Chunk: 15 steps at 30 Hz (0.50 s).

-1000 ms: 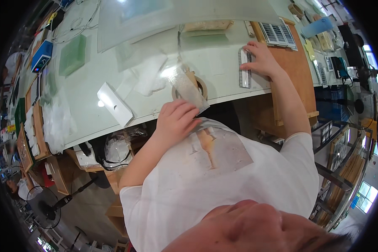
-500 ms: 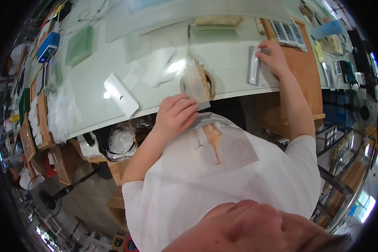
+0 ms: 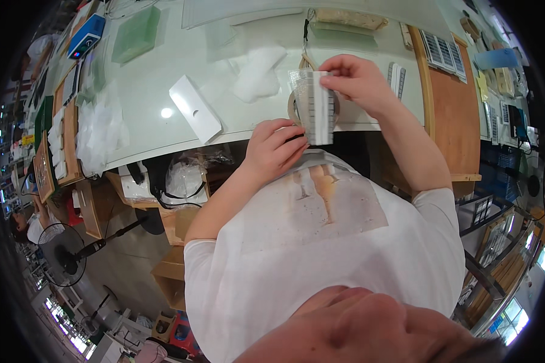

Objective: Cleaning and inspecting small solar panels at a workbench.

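My left hand [image 3: 275, 148] is closed on the lower edge of a clear plastic sleeve [image 3: 299, 80], near the table's front edge. My right hand [image 3: 358, 83] pinches the top of a pale strip with dark cross marks [image 3: 322, 115]. The strip stands over the sleeve, its lower end close to my left fingertips; whether it is inside or in front of the sleeve I cannot tell. Behind both, a roll of tape [image 3: 293, 110] is partly hidden. More marked strips [image 3: 396, 80] lie on the table, right of my right hand.
A slim white box [image 3: 195, 109] lies left of my hands. Thin clear plastic [image 3: 260, 72] is spread behind it. Farther off are a green stack of sheets [image 3: 136, 35] and a blue device [image 3: 87, 36]. A wooden board [image 3: 453, 109] borders the right side.
My right hand has lifted a marked strip from the table and brought it left to the plastic sleeve in my left hand. The view has shifted slightly.
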Available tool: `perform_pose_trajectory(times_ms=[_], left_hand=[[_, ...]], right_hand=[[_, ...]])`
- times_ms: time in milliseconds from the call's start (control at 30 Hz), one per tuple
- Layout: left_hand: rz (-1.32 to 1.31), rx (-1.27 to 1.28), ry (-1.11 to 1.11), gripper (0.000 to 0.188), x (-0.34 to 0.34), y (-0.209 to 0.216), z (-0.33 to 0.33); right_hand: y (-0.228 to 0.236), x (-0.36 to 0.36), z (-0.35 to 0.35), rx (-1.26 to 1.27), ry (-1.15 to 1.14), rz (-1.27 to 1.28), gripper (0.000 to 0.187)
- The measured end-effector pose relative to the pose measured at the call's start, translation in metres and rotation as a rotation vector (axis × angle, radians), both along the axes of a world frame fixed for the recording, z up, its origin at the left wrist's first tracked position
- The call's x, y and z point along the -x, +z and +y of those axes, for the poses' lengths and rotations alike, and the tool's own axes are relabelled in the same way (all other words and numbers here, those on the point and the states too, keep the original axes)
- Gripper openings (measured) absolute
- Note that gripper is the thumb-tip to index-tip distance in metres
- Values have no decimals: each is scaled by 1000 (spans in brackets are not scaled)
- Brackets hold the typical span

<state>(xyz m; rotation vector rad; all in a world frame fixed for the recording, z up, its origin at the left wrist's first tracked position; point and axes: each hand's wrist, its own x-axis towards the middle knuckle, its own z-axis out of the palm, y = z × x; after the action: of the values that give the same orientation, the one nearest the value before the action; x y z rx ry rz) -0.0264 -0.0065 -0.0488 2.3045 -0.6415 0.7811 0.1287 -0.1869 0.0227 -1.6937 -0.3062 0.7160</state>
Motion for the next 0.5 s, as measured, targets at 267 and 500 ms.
perform_pose_trajectory(times_ms=[267, 500], left_hand=[[21, 41, 2, 29, 2, -2, -1], [18, 34, -7, 31, 1, 0, -1]], right_hand=[[-29, -6, 27, 56, 1, -46, 20], [-33, -5, 30, 46, -7, -53, 19]])
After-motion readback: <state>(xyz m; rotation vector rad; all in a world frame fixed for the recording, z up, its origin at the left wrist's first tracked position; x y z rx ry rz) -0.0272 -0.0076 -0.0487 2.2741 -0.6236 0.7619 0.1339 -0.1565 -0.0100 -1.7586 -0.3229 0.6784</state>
